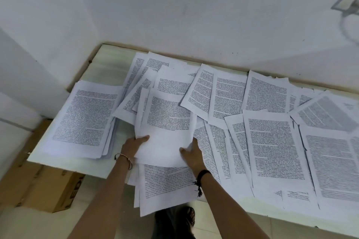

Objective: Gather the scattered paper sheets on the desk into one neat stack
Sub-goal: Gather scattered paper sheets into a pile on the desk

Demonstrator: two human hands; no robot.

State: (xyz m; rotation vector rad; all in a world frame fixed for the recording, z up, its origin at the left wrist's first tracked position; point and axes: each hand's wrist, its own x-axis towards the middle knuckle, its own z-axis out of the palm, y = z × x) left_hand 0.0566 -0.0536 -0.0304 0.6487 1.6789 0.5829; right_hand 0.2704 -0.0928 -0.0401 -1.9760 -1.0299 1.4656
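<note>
Printed paper sheets (272,141) lie scattered and overlapping across the pale desk (108,64). A thicker stack (87,118) sits at the desk's left end. In the middle I hold a small bundle of sheets (167,122) by its near edge. My left hand (134,145) grips its lower left corner, thumb on top. My right hand (191,154) grips the lower right corner, thumb on the paper. More sheets (165,184) hang over the desk's front edge under my wrists.
A white wall runs behind the desk, with a corner at the left. A cardboard box (48,190) stands on the floor below the desk's left end. My foot (174,223) shows on the tiled floor.
</note>
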